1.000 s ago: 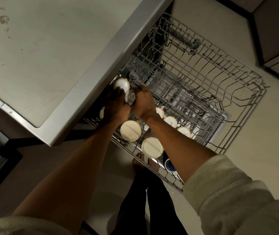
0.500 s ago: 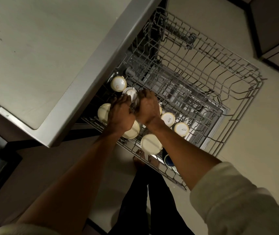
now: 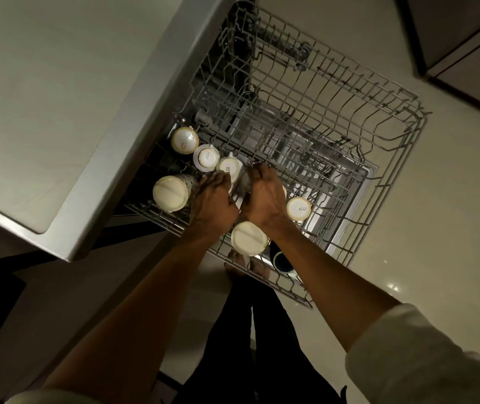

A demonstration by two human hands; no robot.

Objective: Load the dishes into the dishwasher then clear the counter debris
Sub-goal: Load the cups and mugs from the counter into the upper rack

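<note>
A person is leaning over a pulled-out grey wire dishwasher rack (image 3: 335,91), with both hands meeting over its near-left part. The left hand (image 3: 214,204) and the right hand (image 3: 265,196) are closing from either side on a small white upturned ceramic cup (image 3: 230,170), whose printed base is facing up; the fingers (image 3: 257,172) of both hands are curling around its sides, gripping it. Something pale is showing between the two hands just under that cup, too blurred to name.

Other upturned cream cups are sitting in the same rack: a gold-rimmed round cup (image 3: 184,140) at the far left, a second small white printed cup (image 3: 206,158) just beside the gripped one, a large cream cup (image 3: 171,193) left of the left hand, another large cream cup (image 3: 249,238) just below the wrists, and a small printed cup (image 3: 299,209) right of the right hand. A dark blue round cup (image 3: 282,258) is lying near the rack's front edge.

A pale grey worktop (image 3: 58,97) with a metal edge is overhanging the rack's left side. Pale sleeves (image 3: 425,363) are covering the upper arms, and dark trousers (image 3: 250,339) are showing above a glossy cream floor (image 3: 437,228)
</note>
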